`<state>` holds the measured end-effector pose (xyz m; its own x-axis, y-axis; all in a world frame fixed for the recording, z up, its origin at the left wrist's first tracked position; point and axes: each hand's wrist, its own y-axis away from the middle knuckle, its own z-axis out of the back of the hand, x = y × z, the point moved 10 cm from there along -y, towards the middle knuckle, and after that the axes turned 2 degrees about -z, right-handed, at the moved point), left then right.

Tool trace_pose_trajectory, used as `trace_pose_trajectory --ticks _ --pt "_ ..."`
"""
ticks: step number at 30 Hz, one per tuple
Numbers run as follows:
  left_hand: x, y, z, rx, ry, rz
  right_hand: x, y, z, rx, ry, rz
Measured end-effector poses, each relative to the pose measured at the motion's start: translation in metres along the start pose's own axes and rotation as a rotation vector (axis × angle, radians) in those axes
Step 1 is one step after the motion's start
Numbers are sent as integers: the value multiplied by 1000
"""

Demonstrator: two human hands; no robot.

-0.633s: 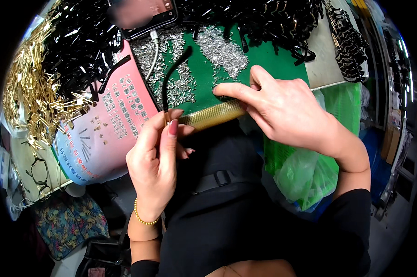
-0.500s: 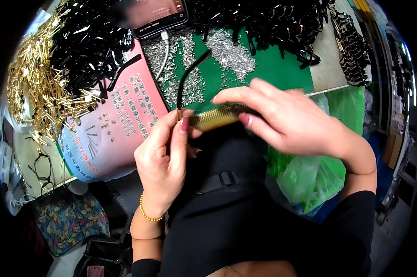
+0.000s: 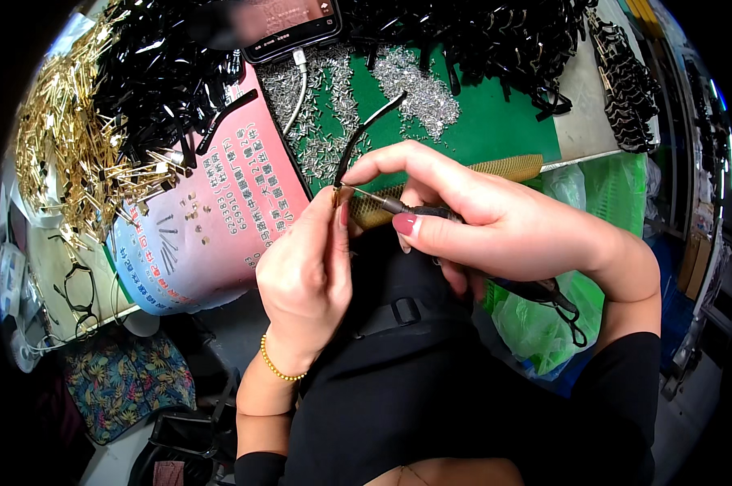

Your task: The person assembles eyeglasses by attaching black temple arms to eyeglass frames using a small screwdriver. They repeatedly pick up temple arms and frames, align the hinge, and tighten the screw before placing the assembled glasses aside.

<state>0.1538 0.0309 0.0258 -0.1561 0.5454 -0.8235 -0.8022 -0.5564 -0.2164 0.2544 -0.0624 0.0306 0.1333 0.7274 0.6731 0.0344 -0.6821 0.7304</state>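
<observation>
My left hand (image 3: 305, 263) pinches the hinge end of a black eyeglass temple (image 3: 364, 136), whose long curved arm points up and away over the mat. A small golden part shows at the pinched end. In my right hand (image 3: 495, 215) is a slim dark screwdriver (image 3: 393, 202) with a black cord or loop trailing from its back end. Its thin tip reaches the hinge end at my left fingertips; whether it sits in a screw is too small to tell. Behind my hands, many tiny silver screws (image 3: 419, 91) are scattered on a green mat (image 3: 495, 121).
Heaps of black temples (image 3: 159, 81) and golden metal pieces (image 3: 58, 130) lie at the left. A phone (image 3: 293, 32) with a white cable stands at the back. A yellow mesh strip (image 3: 512, 168) edges the table. Green plastic bags (image 3: 544, 324) hang at the right; an eyeglass frame (image 3: 78, 293) lies far left.
My right hand has moved left, bringing the screwdriver's tip up to the temple's hinge end. The temple now leans further right. The whole view has shifted slightly.
</observation>
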Motion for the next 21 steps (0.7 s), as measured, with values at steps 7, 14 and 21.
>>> trace_pose_trajectory --ticks 7,14,21 --pt "-22 2 -2 -77 -247 -322 0 7 2 36 -74 -14" --pt "22 10 57 -217 -34 202 62 6 -11 -338 1034 435" --pt "33 17 99 -351 330 20 142 -70 -49 -712 1524 803"
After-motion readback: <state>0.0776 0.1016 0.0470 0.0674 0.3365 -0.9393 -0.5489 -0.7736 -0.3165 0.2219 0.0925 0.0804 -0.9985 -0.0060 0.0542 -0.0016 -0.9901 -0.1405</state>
